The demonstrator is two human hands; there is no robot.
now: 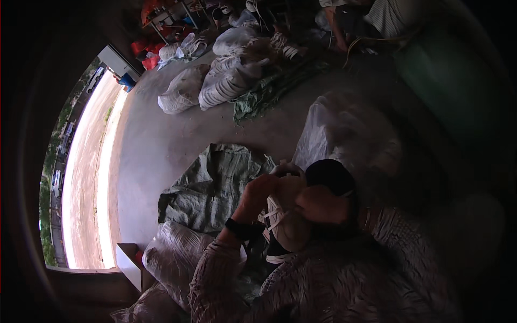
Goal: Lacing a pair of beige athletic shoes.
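Observation:
Close in front of me is a beige sneaker (291, 229) with white laces, its toe towards me and its collar away. My left hand (258, 195), with a dark band at the wrist, is closed on the collar side of the shoe. Curled against the other side of the sneaker is my right hand (324, 205); its fingertips are in shadow, and anything small in them is hidden. A rounded black thing (329, 176) shows just beyond my right hand; its kind is unclear. Under the toe, a black shape with a pale edge (279, 257) is partly covered.
A green woven sheet (212, 180) lies on the floor ahead. Clear plastic bags stand to the right (344, 126) and near left (175, 253). Further off are filled sacks (229, 81) and another person's arm (336, 29). A bright doorway (89, 172) opens at left.

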